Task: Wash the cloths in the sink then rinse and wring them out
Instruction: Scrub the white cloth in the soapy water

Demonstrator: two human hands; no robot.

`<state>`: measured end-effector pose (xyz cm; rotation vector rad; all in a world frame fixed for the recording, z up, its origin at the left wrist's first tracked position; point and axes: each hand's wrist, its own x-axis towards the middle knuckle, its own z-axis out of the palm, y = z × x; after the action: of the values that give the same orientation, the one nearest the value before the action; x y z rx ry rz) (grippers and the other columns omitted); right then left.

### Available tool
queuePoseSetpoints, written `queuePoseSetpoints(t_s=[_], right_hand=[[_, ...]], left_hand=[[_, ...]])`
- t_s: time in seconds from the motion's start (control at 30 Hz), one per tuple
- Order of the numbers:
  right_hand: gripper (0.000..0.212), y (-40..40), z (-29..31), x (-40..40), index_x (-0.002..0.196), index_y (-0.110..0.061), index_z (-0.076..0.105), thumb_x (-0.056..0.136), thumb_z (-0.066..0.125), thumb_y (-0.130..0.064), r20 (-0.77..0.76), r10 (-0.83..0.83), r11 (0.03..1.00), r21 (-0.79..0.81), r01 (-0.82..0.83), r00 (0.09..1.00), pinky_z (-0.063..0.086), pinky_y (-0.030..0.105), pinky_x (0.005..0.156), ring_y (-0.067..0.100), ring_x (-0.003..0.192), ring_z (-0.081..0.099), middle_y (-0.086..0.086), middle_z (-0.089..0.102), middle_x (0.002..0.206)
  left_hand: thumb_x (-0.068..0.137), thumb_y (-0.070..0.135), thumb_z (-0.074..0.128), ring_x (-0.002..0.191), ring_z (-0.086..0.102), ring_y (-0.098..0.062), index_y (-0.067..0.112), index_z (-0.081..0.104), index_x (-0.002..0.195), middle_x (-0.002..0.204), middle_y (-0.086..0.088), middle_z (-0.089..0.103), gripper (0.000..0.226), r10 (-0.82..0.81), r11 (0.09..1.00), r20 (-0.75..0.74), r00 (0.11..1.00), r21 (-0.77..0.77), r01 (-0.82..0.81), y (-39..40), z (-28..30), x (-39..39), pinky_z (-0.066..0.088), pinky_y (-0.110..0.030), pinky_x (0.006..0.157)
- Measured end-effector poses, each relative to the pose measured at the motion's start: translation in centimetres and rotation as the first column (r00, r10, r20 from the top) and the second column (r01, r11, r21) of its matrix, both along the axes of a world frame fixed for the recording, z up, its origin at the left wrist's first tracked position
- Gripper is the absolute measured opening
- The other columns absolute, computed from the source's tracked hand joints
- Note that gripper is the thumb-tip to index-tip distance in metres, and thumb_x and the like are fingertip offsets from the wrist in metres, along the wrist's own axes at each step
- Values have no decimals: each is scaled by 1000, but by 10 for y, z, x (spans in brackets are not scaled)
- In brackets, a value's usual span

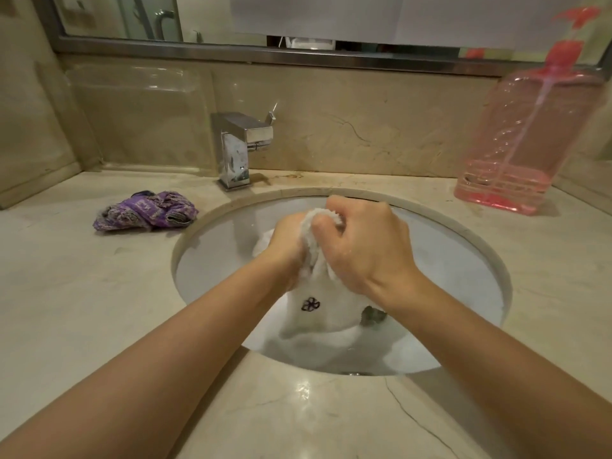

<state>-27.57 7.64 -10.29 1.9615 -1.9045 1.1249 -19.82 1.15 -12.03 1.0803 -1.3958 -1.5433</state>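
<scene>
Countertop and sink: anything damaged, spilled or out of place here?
A dark hairline crack runs through the countertop in front of the sink. The purple cloth lies crumpled left of the sink. Nothing looks spilled.

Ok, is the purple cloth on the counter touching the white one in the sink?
Apart. The head view shows the purple cloth lying on the counter left of the sink rim, with bare counter and rim between it and the white cloth.

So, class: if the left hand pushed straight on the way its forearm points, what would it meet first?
Probably the sink's far wall, past the white cloth the left hand already grips; depth is unclear.
</scene>
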Motion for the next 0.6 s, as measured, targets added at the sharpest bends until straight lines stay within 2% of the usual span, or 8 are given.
queuePoseSetpoints(t_s=[0.07, 0.17, 0.23, 0.33, 0.43, 0.47, 0.53, 0.6], right_hand=[[44, -8, -1, -2, 56, -18, 38, 77, 19, -51, 75, -73, 997, 16, 72, 995, 26, 29, 50, 20, 57, 44, -1, 44, 54], [46, -25, -4, -10, 52, -15, 42, 92, 33, -37, 175, -242, 962, 169, 213, 954, 29, 31, 52, 28, 63, 49, 1, 49, 56], [45, -20, -11, -4, 54, -16, 41, 95, 32, -33, 106, -209, 970, 149, 192, 972, 34, 32, 58, 29, 67, 51, 3, 52, 62], [43, -7, -17, 14, 62, -18, 44, 98, 28, -33, 45, -128, 988, 90, 124, 991, 31, 32, 62, 25, 66, 47, 2, 51, 65], [44, -24, -9, 8, 53, -16, 37, 96, 33, -26, 154, -161, 978, 154, 137, 975, 28, 33, 59, 27, 67, 45, 0, 43, 59], [44, -26, -9, 8, 53, -16, 37, 96, 34, -26, 147, -161, 978, 157, 138, 976, 29, 33, 60, 28, 68, 45, 1, 44, 61], [41, -20, -13, 14, 64, -17, 48, 99, 29, -28, 72, -118, 981, 161, 105, 990, 30, 32, 65, 25, 72, 44, 2, 48, 71], [41, -11, -16, 19, 76, -18, 56, 101, 25, -31, 14, -115, 984, 140, 112, 993, 30, 32, 66, 24, 73, 43, 3, 48, 76]], left_hand=[[94, 0, 39, 51, 44, -17, 9, 46, 62, 49, -1, 47, 34, 9, 1000, 23, 1000, -11, -8, 4, 4, -4, 40, -26, 54], [95, 3, 36, 48, 46, -13, 8, 52, 72, 62, -5, 48, 28, 73, 993, -27, 997, 97, -70, 5, 4, -4, 37, -16, 39], [95, 1, 36, 40, 45, -10, 9, 48, 66, 52, -1, 47, 33, 140, 980, -60, 988, 151, -130, 2, 1, -1, 33, -14, 34], [93, 1, 38, 28, 34, -10, 13, 35, 56, 34, 2, 33, 39, 249, 936, -100, 963, 279, -213, -4, 1, 5, 25, -13, 32], [93, 4, 32, 31, 33, -11, 13, 40, 56, 35, 1, 37, 38, 252, 931, -128, 959, 302, -204, -1, -2, 8, 26, -14, 36], [92, 4, 31, 35, 36, -12, 12, 42, 57, 40, 0, 40, 38, 266, 926, -149, 952, 315, -209, -2, -4, 7, 28, -15, 38], [93, 3, 35, 42, 39, -15, 12, 43, 53, 47, -2, 42, 42, 309, 906, -140, 941, 345, -246, -7, -3, 6, 31, -18, 42], [92, 3, 40, 35, 39, -14, 13, 40, 50, 44, -2, 39, 43, 287, 917, -147, 946, 327, -227, -9, -4, 6, 31, -15, 37]])
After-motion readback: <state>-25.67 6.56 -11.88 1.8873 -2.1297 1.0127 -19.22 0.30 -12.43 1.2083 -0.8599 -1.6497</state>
